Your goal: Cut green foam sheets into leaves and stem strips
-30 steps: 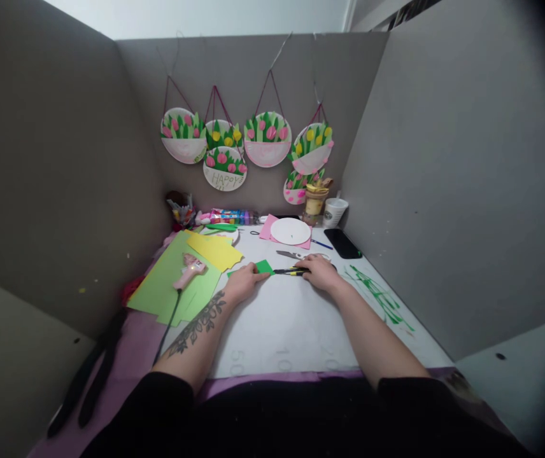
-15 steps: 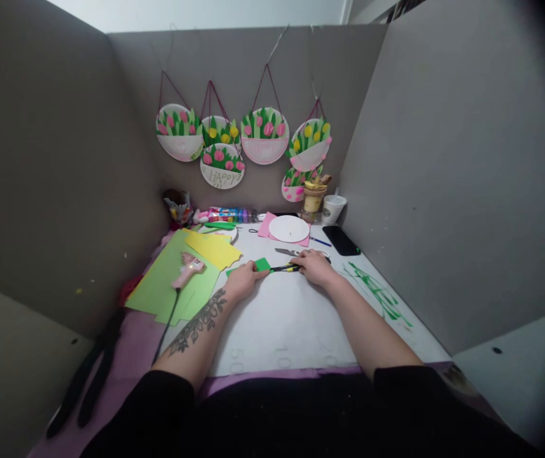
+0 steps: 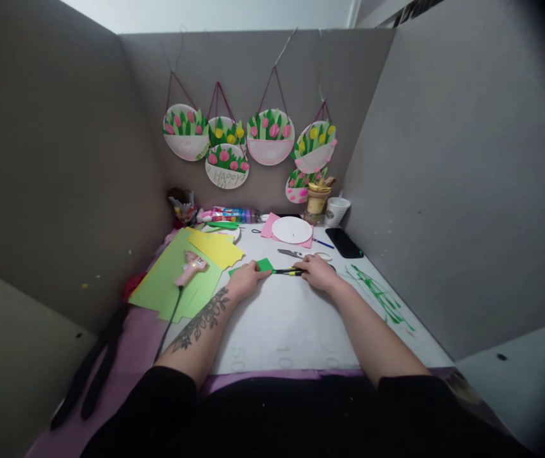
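Observation:
My left hand (image 3: 249, 280) is closed on a small piece of green paper (image 3: 265, 264), pinning it near the middle of the white work surface. Some of the paper is hidden beneath the fingers. My right hand (image 3: 318, 271) is closed over a slim black-and-yellow tool (image 3: 288, 271), whose narrow end reaches left to the green paper by my left fingers. The hand covers much of the tool, so I cannot tell its exact kind. Just beyond my right fingers lies a pair of scissors (image 3: 289, 253) with a pale handle.
To the left, a pink glue gun (image 3: 191, 268) rests on light green sheets (image 3: 158, 289) beside yellow paper (image 3: 218, 249). A white paper disc (image 3: 292, 229), a phone (image 3: 344, 243) and thin green scraps (image 3: 382, 296) lie to the back and right. Paper-plate flower baskets (image 3: 270, 151) hang behind.
The whole view has shifted slightly to the right. Both hands keep nearly the same places, with the tool's narrow end still at the green paper.

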The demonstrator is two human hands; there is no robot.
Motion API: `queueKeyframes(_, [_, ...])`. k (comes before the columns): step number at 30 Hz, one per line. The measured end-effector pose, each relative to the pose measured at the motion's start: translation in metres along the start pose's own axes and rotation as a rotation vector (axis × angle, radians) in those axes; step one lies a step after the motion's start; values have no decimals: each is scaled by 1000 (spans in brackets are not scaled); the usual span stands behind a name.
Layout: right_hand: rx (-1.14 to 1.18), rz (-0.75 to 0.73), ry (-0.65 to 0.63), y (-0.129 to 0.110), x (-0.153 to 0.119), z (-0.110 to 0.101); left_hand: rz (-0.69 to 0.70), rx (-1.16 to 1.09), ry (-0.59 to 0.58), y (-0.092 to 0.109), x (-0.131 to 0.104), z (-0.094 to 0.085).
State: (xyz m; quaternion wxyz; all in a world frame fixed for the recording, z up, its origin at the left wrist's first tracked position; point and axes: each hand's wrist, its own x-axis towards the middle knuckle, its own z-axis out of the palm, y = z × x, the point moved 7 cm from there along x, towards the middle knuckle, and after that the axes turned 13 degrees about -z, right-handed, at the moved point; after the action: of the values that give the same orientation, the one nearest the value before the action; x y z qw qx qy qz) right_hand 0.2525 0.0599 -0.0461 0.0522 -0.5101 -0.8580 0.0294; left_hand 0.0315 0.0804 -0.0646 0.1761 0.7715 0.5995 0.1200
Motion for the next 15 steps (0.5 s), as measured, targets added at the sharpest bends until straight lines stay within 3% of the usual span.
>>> queueKeyframes(6, [43, -13, -17, -3, -1, 1, 16, -23, 19, 3, -2, -5])
queueKeyframes(11, [76, -16, -7, -4, -4, 0, -85, -68, -8, -2, -1, -8])
queueKeyframes(15, [160, -56, 11, -3, -6, -1, -36, -106, -1, -4, -5, -12])
